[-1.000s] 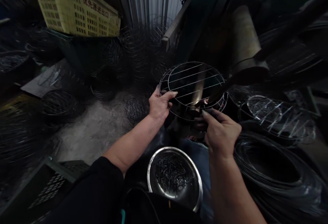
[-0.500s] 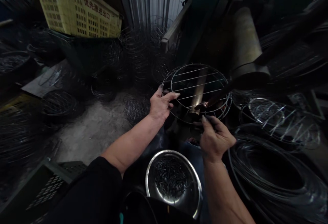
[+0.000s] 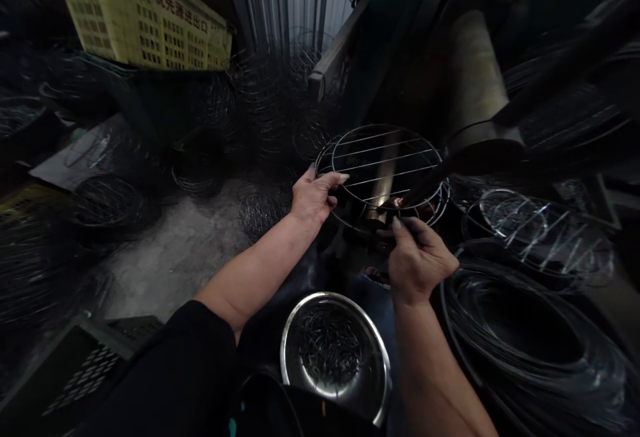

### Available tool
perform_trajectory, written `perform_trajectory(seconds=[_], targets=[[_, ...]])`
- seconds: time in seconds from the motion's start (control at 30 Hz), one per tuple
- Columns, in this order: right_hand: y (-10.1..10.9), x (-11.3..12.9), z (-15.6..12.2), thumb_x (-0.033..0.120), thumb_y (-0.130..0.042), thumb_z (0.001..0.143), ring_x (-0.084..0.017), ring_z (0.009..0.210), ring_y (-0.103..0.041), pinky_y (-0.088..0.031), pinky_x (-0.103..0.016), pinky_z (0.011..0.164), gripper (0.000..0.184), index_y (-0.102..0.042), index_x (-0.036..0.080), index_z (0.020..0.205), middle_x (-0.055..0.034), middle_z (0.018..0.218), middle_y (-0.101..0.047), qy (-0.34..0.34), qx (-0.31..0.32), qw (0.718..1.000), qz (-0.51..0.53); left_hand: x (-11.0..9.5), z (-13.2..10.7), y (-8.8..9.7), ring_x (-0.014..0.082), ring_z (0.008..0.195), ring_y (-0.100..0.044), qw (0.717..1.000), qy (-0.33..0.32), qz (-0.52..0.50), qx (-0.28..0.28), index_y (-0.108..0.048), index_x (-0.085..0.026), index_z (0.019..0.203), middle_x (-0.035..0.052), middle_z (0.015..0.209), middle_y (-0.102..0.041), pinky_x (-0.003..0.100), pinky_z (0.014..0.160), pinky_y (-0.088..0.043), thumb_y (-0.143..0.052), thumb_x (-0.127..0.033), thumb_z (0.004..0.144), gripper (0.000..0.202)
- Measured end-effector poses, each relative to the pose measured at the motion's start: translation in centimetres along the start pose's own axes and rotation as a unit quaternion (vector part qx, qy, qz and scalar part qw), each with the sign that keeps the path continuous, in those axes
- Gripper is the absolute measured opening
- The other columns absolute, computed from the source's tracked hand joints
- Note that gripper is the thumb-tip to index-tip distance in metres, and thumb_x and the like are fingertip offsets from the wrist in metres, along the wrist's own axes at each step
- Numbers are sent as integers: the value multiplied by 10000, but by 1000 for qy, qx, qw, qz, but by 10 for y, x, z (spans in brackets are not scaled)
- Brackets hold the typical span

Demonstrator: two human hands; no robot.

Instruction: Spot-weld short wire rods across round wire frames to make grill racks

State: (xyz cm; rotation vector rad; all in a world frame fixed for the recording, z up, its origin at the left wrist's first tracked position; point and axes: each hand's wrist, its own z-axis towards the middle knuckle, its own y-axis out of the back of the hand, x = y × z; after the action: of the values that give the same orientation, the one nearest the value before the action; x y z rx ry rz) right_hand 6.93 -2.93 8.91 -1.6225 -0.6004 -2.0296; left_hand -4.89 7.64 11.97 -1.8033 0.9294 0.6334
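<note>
My left hand [image 3: 313, 198] has the wire rack [image 3: 376, 175] pinched by its left rim, out beyond the steel bowl [image 3: 371, 377]! My right hand [image 3: 421, 258] is bunched nearly closed at the near edge; its grip, I can't tell.

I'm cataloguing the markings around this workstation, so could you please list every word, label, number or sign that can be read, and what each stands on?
"优先源进出口", in red on the long side of the yellow crate.
Further red marks just right of those characters, on the same crate: too blurred to read.
Faint greenish marks seen through the wire rack: too dim to tell whether they are writing.
</note>
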Motion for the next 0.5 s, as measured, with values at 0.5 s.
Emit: perform_trajectory(seconds=[0.5], targets=[[-1, 11, 8, 339, -681, 719, -158, 460, -598, -511, -279, 479, 169, -676, 170, 716, 24, 524, -602, -39, 36, 999, -10, 3, 0, -3, 68, 584, -438, 1000, 5, 11, 7, -520, -189, 781, -36, 666, -524, 172, 465, -195, -791, -63, 532, 389]])
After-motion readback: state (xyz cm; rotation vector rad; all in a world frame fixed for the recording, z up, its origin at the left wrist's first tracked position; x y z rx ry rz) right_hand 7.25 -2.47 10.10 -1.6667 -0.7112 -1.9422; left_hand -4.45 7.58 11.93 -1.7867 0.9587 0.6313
